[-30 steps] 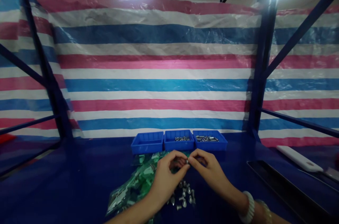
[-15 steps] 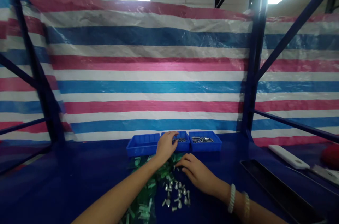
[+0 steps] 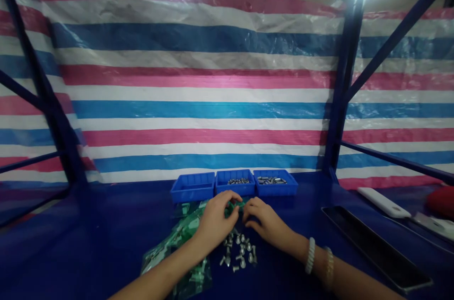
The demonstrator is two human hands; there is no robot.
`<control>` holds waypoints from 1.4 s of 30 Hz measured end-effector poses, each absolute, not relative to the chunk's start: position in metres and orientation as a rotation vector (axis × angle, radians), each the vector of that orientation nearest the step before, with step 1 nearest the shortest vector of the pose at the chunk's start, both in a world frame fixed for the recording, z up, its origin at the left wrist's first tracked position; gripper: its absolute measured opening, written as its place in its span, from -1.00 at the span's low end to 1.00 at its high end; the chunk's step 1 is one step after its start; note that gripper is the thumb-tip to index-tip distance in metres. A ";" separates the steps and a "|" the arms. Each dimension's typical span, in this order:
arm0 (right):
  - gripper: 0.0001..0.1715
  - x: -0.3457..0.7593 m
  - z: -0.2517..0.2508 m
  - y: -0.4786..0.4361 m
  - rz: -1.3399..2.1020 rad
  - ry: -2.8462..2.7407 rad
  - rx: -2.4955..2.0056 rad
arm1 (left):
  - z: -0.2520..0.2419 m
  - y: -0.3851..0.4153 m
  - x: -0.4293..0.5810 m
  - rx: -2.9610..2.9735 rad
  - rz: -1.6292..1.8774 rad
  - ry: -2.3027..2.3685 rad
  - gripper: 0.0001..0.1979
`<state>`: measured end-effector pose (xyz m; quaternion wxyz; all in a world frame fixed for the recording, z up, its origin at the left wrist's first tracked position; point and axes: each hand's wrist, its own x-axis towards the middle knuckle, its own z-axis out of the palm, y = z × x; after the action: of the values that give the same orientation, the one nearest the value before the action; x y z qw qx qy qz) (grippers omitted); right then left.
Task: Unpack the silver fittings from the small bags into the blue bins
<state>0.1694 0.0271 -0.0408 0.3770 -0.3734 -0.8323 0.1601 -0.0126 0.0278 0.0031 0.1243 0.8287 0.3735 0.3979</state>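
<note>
My left hand (image 3: 217, 218) is curled just in front of the middle blue bin (image 3: 222, 190), thumb and forefinger bent toward each other. Close on its right, my right hand (image 3: 264, 217) has its fingers bent inward, tips facing the left hand. Whatever either hand pinches is too small or hidden to make out. A loose group of silvery bolts (image 3: 242, 249) with rounded heads lies on the blue table below the hands. Clear plastic bags of green pieces (image 3: 189, 226) spread under and beside my left forearm.
The middle bin holds small metal parts (image 3: 238, 180). Metal pieces also lie in the right blue bin (image 3: 276, 191); a left blue bin (image 3: 193, 195) adjoins. A dark flat phone-like slab (image 3: 376, 245) and a white device (image 3: 383, 202) lie to the right. Blue posts (image 3: 335, 125) frame the table.
My left hand has come back from the middle bin toward me and now sits beside my right hand. The right hand has shifted slightly right. The view has tilted down a little.
</note>
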 end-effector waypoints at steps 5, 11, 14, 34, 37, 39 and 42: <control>-0.93 0.167 -0.034 0.022 0.542 -1.943 -0.955 | 0.004 0.024 -0.011 2.187 1.201 1.051 -0.86; -0.90 0.164 -0.025 0.014 0.537 -1.805 -0.894 | -0.002 0.019 -0.006 1.732 1.043 0.941 -0.84; -0.83 0.165 -0.021 0.011 0.465 -1.825 -0.903 | -0.005 0.016 -0.004 1.546 0.997 0.879 -0.85; -0.66 0.161 -0.017 0.009 1.061 -1.513 -0.848 | -0.002 0.004 0.001 1.490 1.229 0.941 -0.80; -0.63 0.156 -0.020 0.008 1.449 -1.300 -0.718 | -0.002 0.008 0.003 1.722 1.323 0.960 -0.86; -0.62 0.156 -0.021 0.008 1.543 -1.245 -0.687 | 0.003 0.020 0.005 1.921 1.365 0.970 -0.87; -0.57 0.160 -0.021 0.015 1.388 -1.372 -0.824 | 0.019 0.059 0.012 2.168 1.407 1.039 -0.86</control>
<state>0.1602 0.0150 -0.0213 0.4896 -0.3393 -0.5646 0.5713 0.0123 0.0587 0.0192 0.1768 0.7660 0.3671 0.4971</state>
